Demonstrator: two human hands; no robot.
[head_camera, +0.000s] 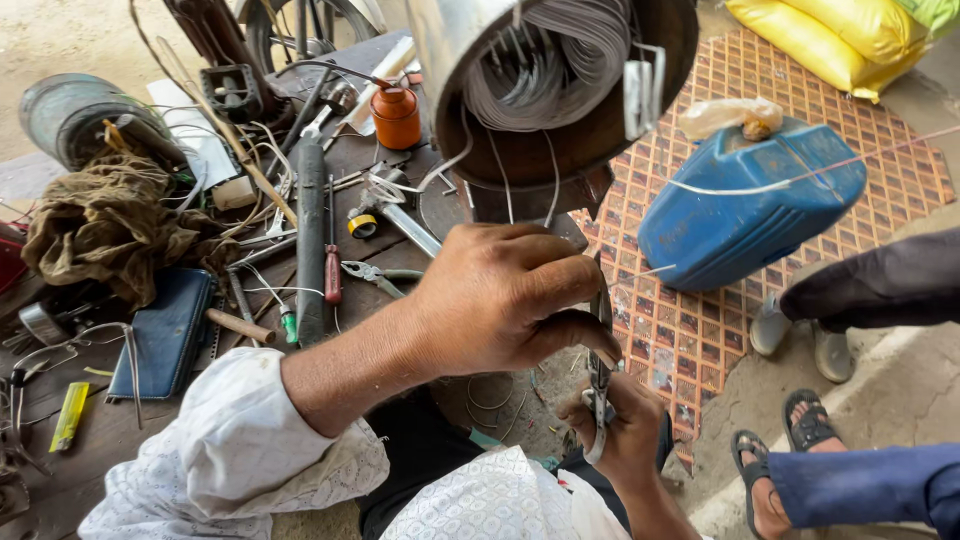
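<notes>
My right hand, low centre-right of the frame, is closed around the handles of metal pliers; their nose points up toward my left hand. Left hand at centre, fingers curled down over the pliers' upper end; whether it pinches anything I cannot tell. Just above, a motor housing with grey wire windings. Blue jerrycan at right on patterned mat. Cluttered workbench fills the left, orange oil can at its top.
</notes>
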